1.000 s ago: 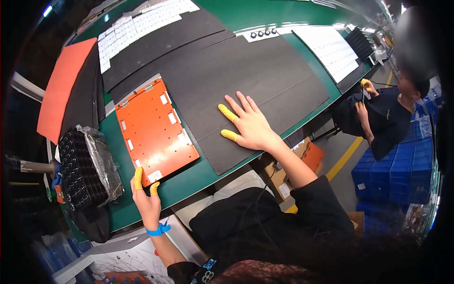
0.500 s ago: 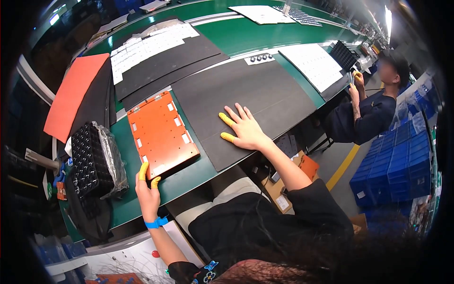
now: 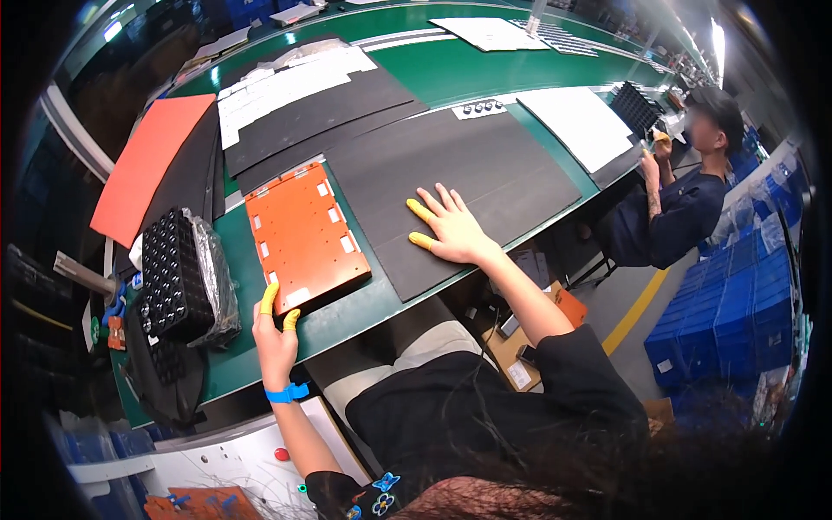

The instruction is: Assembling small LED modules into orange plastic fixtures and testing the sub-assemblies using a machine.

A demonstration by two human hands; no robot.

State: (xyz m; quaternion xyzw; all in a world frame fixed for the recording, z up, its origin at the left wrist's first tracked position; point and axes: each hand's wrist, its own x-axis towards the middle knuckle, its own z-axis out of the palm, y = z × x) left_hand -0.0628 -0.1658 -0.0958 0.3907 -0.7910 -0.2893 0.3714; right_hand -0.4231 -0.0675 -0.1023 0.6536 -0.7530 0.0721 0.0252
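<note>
My left hand [image 3: 278, 345], wearing yellow finger cots on thumb and index finger and a blue wristband, holds the near left corner of an orange rectangular panel [image 3: 303, 230]. The panel has small holes and white patches along its edges and rests on the green bench. To its right, my right hand [image 3: 459, 232] lies flat with spread fingers on a large dark grey mat [image 3: 373, 191]. Yellow cots cover two of its fingers too. Nothing shows in the right hand.
Left of the panel stands a black tray [image 3: 169, 277] with round pockets beside clear plastic wrap. An orange-red sheet [image 3: 156, 165] and white cards [image 3: 290, 91] lie behind. Four-knob strip aside, a co-worker [image 3: 676, 204] sits at right near blue crates [image 3: 719, 303].
The whole view has shifted slightly, moving the bench things a little to the right in the picture. Both hands keep their places on the panel corner and the mat.
</note>
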